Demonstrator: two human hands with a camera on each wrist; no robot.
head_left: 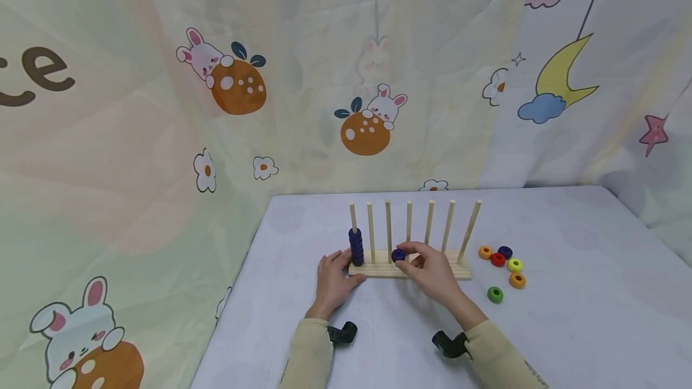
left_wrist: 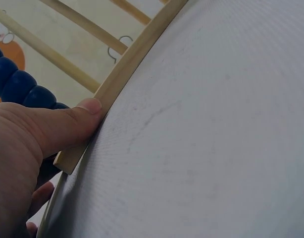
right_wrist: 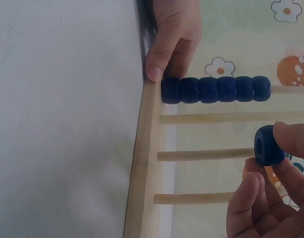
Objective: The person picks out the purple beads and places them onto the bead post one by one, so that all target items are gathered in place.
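Observation:
A wooden peg rack (head_left: 378, 271) stands on the table, with several upright pegs along its base. Dark blue beads (right_wrist: 216, 89) are stacked on its leftmost peg. My left hand (head_left: 331, 286) grips the left end of the base, thumb along the front edge and the other fingers partly hidden behind. Between thumb and fingers, my right hand (head_left: 432, 272) pinches a single dark blue bead (right_wrist: 270, 146). That bead is in front of the pegs left of the rack's middle, above the base, its hole showing in the right wrist view.
Right of the rack lie loose beads: a red bead (head_left: 498, 260), a dark blue bead (head_left: 505, 251), a yellow bead (head_left: 515, 265), a green bead (head_left: 494, 295) and two orange ones. A printed curtain (head_left: 303, 65) hangs behind the white table (head_left: 567, 329).

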